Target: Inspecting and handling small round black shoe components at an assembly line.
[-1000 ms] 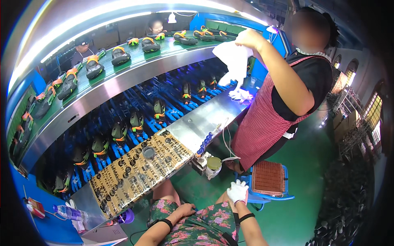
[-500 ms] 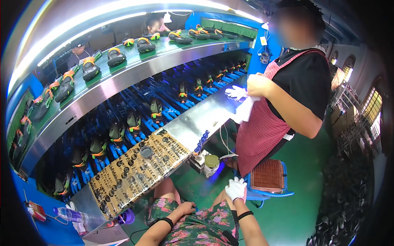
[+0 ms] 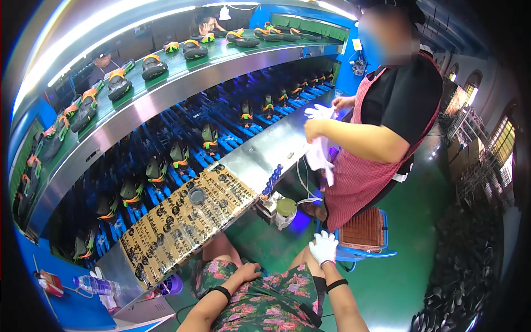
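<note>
My left hand (image 3: 249,271) is bare and lies on the floral fabric (image 3: 257,299) over my lap, its fingers loosely laid out with nothing in them. On my other knee rests my right hand (image 3: 323,248), in a white glove, fingers spread and holding nothing. In front of my lap is a workbench (image 3: 260,146) whose near end is covered with brown printed tape (image 3: 177,232). A small grey cup (image 3: 196,195) stands on that tape. Close to the right hand is a blue-framed chair with a brown woven seat (image 3: 362,228).
Dark shoes with orange straps (image 3: 154,66) line a green conveyor (image 3: 182,62); more shoes sit on blue racks below. A co-worker in a red apron (image 3: 357,182) stands at right, handling white gloves (image 3: 319,149). A lidded pot (image 3: 286,207) and a bottle (image 3: 94,285) flank the bench.
The co-worker has turned toward the bench and lowered an arm, with both hands now at the white gloves. My right hand is slightly higher in view; my left stays on my lap.
</note>
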